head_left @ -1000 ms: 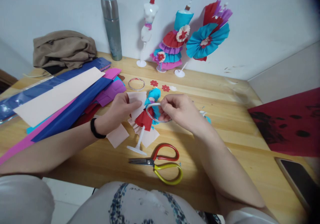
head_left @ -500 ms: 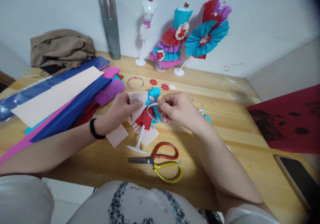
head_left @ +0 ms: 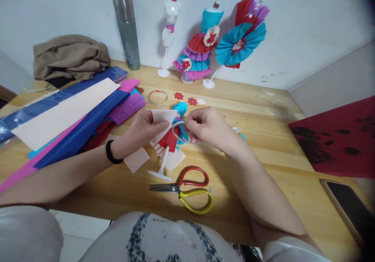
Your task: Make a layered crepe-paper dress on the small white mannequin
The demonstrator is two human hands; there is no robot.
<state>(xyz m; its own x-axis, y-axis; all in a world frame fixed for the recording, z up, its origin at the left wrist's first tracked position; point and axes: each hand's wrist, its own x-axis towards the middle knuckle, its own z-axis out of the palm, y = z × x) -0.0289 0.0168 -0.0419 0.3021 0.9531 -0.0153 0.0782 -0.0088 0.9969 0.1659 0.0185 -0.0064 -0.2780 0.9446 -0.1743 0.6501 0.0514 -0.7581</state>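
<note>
Pinched between the thumb and fingers of my left hand is a pale pink sheet of paper. Its right corner reaches the rim of a thin roll of tape, which my right hand grips by its right side. Beneath both hands lies a small mannequin on a white stand, dressed in a red paper skirt and a blue paper top. The hands partly cover it. Scissors with one red and one yellow handle lie nearer to me.
Coloured paper sheets are piled at left, by a brown cloth and a flask. Several mannequins stand along the wall, one with a blue paper fan. Another tape roll and red paper flowers lie behind my hands. A phone lies right.
The pale pink paper in my left hand has tilted and moved right, so its corner now meets the tape roll. My right hand has hardly moved. The view has shifted slightly.
</note>
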